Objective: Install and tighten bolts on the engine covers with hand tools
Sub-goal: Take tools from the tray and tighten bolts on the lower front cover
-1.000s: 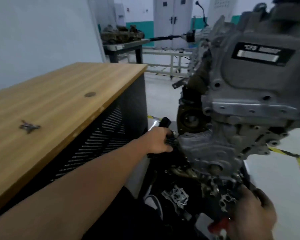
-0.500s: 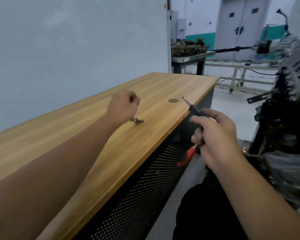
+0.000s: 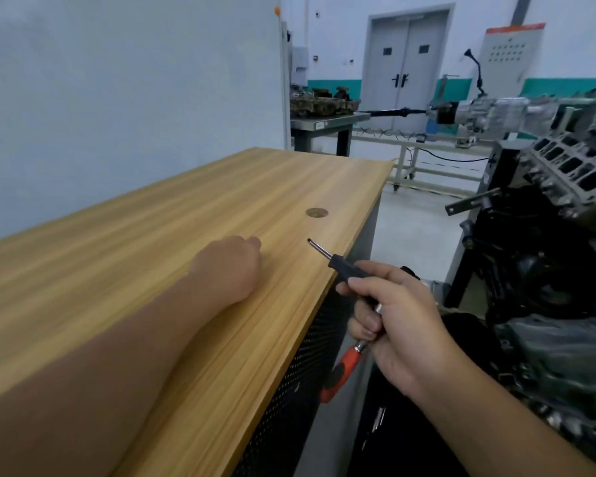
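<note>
The wooden workbench [image 3: 124,256] fills the left and middle of the view, its long front edge running from the lower middle up to a far corner near the grey double doors [image 3: 405,68]. Below that edge hangs a perforated black panel [image 3: 289,390]. Between the bench and the engine [image 3: 547,270] on the right lies a strip of open grey floor [image 3: 410,232], widening toward the back of the room. A metal table [image 3: 327,122] further back carries a heap of dark engine parts [image 3: 324,103]; nothing else here holds anything.

The left hand [image 3: 229,266] rests on the benchtop well inside the edge, fingers curled under into a loose fist; what they cover, if anything, cannot be seen. The right hand [image 3: 393,321] hovers just off the bench edge, fingers wrapped round a hand tool [image 3: 344,270] with a black shank and a thin metal tip that points over the bench toward a small round plug [image 3: 316,212] in the wood. Its orange handle [image 3: 341,373] sticks out below the hand.

Half a second ago the left hand was raised over small bolts on the wood; now it lies flat on the bench and no bolts show.
</note>
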